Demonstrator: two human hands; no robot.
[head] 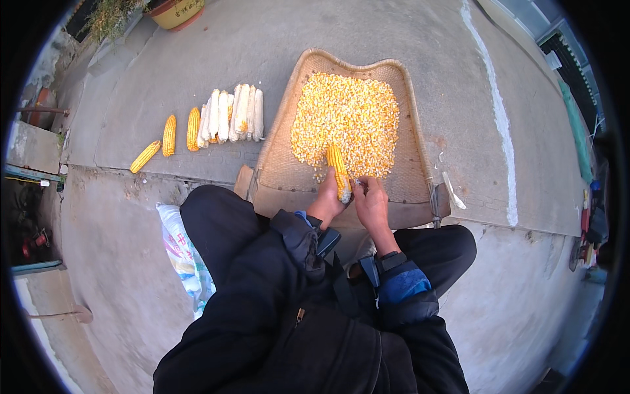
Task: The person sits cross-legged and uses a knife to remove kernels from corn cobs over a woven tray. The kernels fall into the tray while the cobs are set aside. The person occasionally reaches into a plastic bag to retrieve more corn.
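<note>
My left hand [330, 199] grips the lower end of a yellow ear of corn [335, 165], which points away from me over the near part of a woven winnowing basket [278, 152]. Whitish cob shows at the ear's near end, where kernels are off. My right hand [372, 201] is close beside that end with its fingers curled; something small and dark sits at the fingertips, too small to make out. A broad heap of loose yellow and white corn kernels [349, 118] covers the middle of the basket.
Left of the basket lies a row of stripped corn cobs [224, 115], with whole ears [169, 135] farther left. A printed woven sack [184, 251] is beside my left knee. A husk scrap [454, 192] lies right of the basket. At the back stands a flowerpot [176, 14].
</note>
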